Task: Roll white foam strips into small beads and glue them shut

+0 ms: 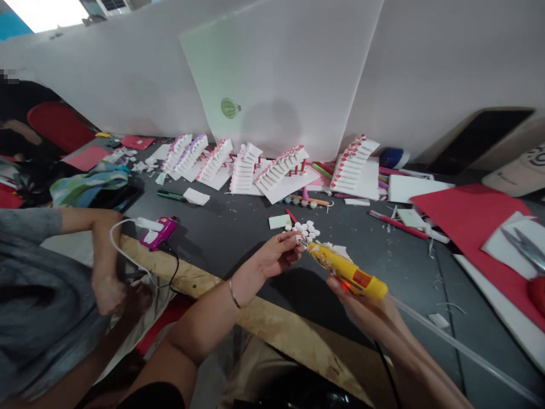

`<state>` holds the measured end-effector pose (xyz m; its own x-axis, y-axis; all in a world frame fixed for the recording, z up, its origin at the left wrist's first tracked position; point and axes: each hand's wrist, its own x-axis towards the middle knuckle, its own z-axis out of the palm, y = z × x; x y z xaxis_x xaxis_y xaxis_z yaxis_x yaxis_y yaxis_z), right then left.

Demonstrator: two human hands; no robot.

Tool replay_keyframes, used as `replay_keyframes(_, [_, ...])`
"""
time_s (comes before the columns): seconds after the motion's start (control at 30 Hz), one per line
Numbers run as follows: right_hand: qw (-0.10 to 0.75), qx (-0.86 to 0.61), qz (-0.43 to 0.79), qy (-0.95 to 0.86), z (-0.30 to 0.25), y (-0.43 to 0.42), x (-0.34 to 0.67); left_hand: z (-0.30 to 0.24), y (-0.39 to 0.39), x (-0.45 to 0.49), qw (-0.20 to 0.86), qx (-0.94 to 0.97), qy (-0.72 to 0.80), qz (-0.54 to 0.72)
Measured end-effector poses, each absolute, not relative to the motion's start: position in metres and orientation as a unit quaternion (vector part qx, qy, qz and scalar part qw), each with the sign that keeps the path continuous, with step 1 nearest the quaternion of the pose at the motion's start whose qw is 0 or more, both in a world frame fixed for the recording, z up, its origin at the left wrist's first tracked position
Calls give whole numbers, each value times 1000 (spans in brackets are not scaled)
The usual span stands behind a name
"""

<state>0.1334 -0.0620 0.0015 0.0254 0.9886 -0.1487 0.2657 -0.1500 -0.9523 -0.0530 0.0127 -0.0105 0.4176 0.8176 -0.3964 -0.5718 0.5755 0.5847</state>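
Note:
My right hand (360, 304) grips a yellow hot-glue gun (347, 271), its nozzle pointing up-left. My left hand (279, 255) is pinched on a small white piece right at the nozzle tip; the piece is too small to name with certainty. Just beyond my fingers lies a small heap of white round foam bits (305, 228) on the dark grey floor. A clear glue stick (464, 352) sticks out behind the gun toward the lower right.
A row of white foam staircase models (272, 167) with red trim stands along the wall. Red paper (468, 216), scissors (525, 247) and white sheets lie right. A wooden board (272, 321) crosses in front. Another person's arm (102, 250) and a pink device (159, 232) are left.

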Motion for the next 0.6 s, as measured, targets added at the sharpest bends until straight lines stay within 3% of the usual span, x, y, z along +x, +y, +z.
replay_keyframes(0.6, [385, -630, 476, -478, 4, -50, 156, -6, 17, -54, 826, 186, 309, 433])
